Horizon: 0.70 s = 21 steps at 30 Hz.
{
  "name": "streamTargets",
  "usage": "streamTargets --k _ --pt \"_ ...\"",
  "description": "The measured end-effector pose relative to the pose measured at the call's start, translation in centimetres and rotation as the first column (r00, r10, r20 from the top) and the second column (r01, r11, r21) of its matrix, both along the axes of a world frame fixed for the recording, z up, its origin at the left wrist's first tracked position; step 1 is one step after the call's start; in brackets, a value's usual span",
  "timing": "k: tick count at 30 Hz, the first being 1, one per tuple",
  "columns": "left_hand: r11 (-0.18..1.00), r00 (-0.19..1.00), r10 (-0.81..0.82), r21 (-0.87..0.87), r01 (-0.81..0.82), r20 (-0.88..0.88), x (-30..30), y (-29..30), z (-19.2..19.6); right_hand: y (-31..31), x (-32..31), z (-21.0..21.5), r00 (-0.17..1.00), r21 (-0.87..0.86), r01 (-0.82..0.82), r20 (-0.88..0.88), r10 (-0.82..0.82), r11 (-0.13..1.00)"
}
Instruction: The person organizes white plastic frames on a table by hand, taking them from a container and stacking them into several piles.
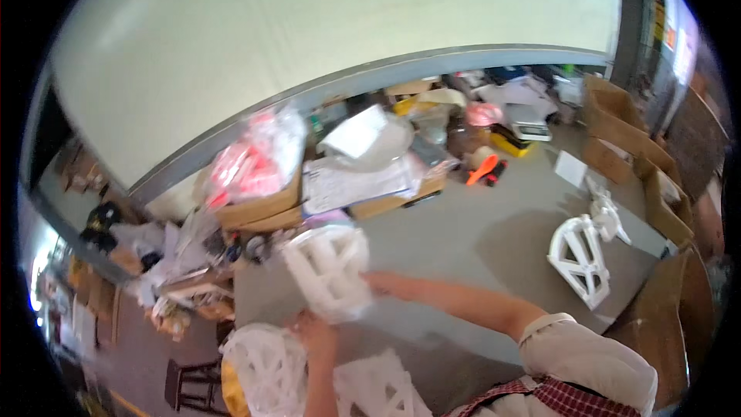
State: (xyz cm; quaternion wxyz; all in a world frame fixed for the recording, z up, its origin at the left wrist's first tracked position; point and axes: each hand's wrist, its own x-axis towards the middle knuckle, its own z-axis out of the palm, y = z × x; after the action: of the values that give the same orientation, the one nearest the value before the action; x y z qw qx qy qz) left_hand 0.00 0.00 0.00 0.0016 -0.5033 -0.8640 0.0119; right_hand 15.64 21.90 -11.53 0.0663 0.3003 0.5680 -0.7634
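Note:
A white plastic frame (328,266) with several openings, seemingly in a clear bag, is held up over the near left part of the grey table. My right hand (380,284) grips its right edge; the fingertips are hidden behind it. At its lower left corner my left hand (312,330) is closed on it, somewhat blurred. Below the left hand lies a similar wrapped white frame (266,363), and another wrapped frame (378,386) rests to the right of that forearm. On the table's right side stands an unwrapped white frame (579,259), with a smaller white plastic part (607,212) behind it.
Cardboard boxes (668,185) line the right edge of the table (463,243). At the back are a scale (528,121), an orange-handled tool (482,170), papers (359,181) and a box of pink bagged items (258,158). A dark stool (193,382) stands at lower left.

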Motion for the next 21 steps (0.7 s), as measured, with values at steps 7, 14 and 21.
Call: streamTargets --k 7,14,21 --pt "0.932 0.949 -0.315 0.18 0.315 -0.029 10.7 0.3 3.0 -10.4 22.9 8.9 0.98 0.962 0.188 -0.171 -0.1 0.197" --pt "0.714 0.627 -0.687 0.181 0.677 0.366 25.9 2.8 2.5 -8.9 50.9 18.3 0.474 0.843 0.538 -0.325 -0.818 -0.023" --pt "0.702 0.27 -0.489 0.19 0.687 0.829 40.7 7.7 -0.3 -4.7 65.0 12.4 0.295 0.991 0.124 -0.088 -0.952 -0.053"
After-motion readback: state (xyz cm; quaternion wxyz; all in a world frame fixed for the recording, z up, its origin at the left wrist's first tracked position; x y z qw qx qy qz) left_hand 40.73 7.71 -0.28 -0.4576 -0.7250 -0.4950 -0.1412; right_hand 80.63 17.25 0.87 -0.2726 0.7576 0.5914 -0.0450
